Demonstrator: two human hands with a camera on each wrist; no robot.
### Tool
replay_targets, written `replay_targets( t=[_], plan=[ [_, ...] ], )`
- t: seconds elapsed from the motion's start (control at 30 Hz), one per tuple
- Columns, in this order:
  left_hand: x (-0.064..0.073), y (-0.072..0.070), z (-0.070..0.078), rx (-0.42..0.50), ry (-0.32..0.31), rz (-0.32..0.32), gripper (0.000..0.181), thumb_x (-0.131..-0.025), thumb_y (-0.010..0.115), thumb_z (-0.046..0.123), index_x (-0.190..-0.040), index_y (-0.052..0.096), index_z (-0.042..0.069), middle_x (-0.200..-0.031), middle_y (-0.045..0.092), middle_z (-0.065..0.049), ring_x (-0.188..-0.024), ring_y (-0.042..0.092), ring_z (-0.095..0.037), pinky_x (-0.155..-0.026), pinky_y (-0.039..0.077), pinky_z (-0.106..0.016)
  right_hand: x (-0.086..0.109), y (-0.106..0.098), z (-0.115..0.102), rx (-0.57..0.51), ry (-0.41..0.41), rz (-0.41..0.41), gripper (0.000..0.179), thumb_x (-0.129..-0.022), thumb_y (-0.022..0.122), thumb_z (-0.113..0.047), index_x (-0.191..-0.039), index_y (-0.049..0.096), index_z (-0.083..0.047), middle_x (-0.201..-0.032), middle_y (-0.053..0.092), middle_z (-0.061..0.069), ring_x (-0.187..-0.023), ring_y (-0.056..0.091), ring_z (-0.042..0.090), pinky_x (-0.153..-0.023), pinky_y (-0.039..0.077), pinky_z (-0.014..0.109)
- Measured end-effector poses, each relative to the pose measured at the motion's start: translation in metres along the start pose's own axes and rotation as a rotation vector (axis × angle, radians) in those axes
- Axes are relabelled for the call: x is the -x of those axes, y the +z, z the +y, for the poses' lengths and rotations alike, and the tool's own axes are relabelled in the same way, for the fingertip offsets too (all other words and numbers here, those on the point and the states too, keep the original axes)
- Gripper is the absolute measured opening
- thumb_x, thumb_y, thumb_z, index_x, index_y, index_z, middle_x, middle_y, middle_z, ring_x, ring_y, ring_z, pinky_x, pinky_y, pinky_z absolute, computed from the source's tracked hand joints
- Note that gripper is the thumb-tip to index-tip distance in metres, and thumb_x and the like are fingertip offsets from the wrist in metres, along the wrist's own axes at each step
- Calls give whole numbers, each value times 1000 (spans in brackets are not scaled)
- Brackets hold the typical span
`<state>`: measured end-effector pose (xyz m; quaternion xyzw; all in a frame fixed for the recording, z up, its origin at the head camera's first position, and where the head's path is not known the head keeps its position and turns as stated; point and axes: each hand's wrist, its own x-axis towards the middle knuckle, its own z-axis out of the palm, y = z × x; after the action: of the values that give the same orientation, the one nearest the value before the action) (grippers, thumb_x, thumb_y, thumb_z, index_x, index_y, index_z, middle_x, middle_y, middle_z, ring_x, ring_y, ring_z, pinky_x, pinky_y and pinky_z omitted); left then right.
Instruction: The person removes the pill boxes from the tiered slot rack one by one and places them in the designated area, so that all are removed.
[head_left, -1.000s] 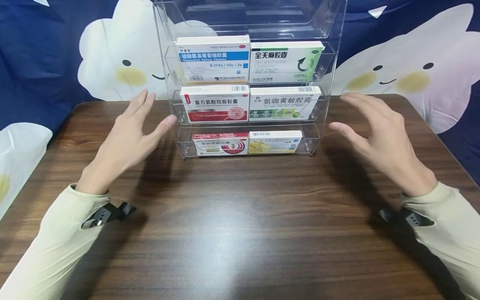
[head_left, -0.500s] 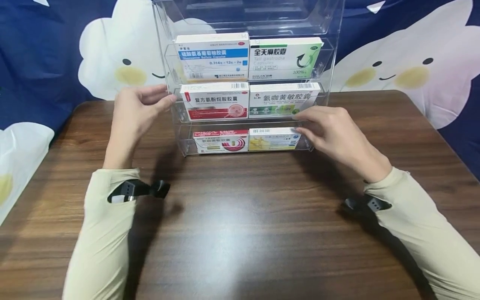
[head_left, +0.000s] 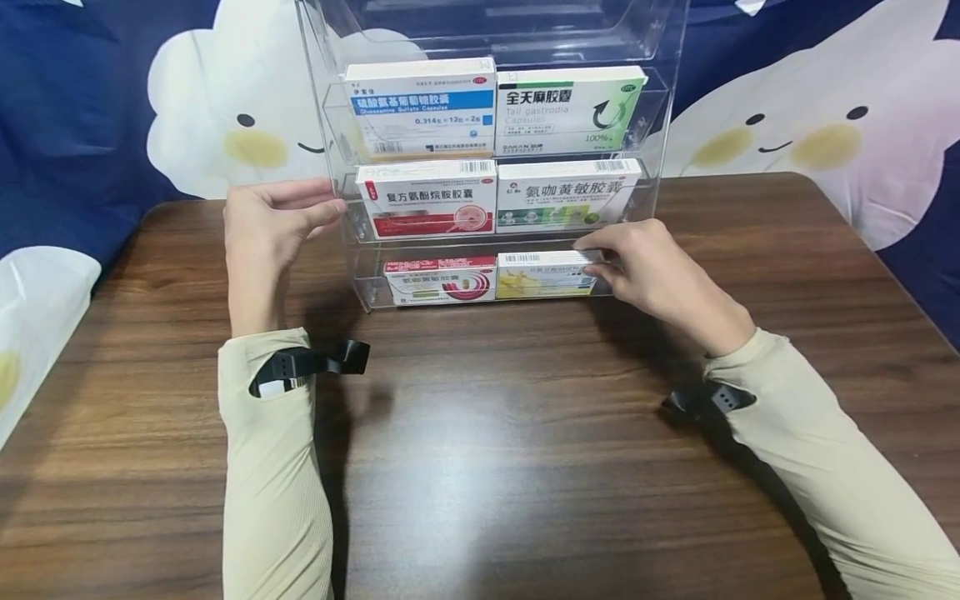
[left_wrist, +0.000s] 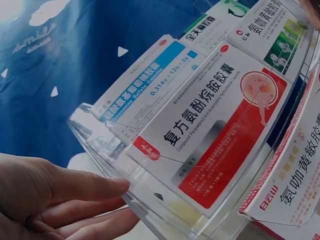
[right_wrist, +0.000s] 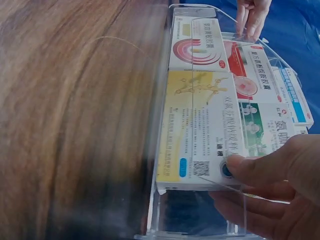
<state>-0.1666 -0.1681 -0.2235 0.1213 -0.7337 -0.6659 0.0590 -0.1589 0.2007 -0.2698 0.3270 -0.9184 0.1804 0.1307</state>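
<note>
A clear tiered rack (head_left: pixel 363 287) holds several medicine boxes in pairs. My right hand (head_left: pixel 648 267) pinches the right end of the yellow and white medicine box (head_left: pixel 543 279) on the bottom tier. In the right wrist view, the thumb (right_wrist: pixel 245 167) presses the box's front while the other fingers go behind it. My left hand (head_left: pixel 262 237) is at the rack's left side, level with the middle tier. Its fairly straight fingers and thumb tip (left_wrist: pixel 120 186) meet the clear side panel, beside the red and white box (left_wrist: pixel 212 132). A red-topped box (head_left: pixel 442 283) sits left of the pinched one.
The middle tier's right box (head_left: pixel 566 200) is white and green. Above sit a blue-banded box (head_left: pixel 420 112) and a green-white box (head_left: pixel 566 108). The rack stands near the back of a brown wooden table (head_left: pixel 465 450), before a blue cloth (head_left: pixel 75 100) with white clouds.
Both hands have come inward from beside the rack. The left now touches the side panel; the right has reached the yellow and white box and taken hold of its end.
</note>
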Motion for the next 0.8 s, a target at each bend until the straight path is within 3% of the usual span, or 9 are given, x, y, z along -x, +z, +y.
replay_targets(
  t=[0.2,0.37,0.6,0.8],
  plan=[
    [-1,0,0,-154,21,-10,39,-75,82,4,-113,72,7,-75,73,11,-69,68,1,-71,57,-15,1,-1,1,-8,68,-46,22,-80,75,0,-101,70,6,-89,71,20,-72,62,28,-63,53,47],
    [-1,-1,-1,-173,24,-2,37,-76,83,7,-111,73,8,-71,72,16,-70,68,2,-72,56,-14,1,-2,1,-16,107,-46,18,-81,74,0,-99,71,2,-87,72,15,-72,61,25,-65,52,44],
    [-2,-3,-1,-204,1,-8,38,-76,84,12,-112,73,11,-91,74,5,-69,68,1,-77,55,-16,2,-6,0,-56,146,-39,15,-83,74,-4,-98,72,-3,-84,72,10,-66,57,20,-60,46,35],
    [-2,-4,-1,-222,-8,-19,40,-76,84,13,-114,72,12,-103,71,-1,-67,68,1,-76,56,-15,3,-9,-1,-58,149,1,15,-82,75,-5,-97,73,-4,-82,73,8,-70,62,17,-64,52,37]
  ],
)
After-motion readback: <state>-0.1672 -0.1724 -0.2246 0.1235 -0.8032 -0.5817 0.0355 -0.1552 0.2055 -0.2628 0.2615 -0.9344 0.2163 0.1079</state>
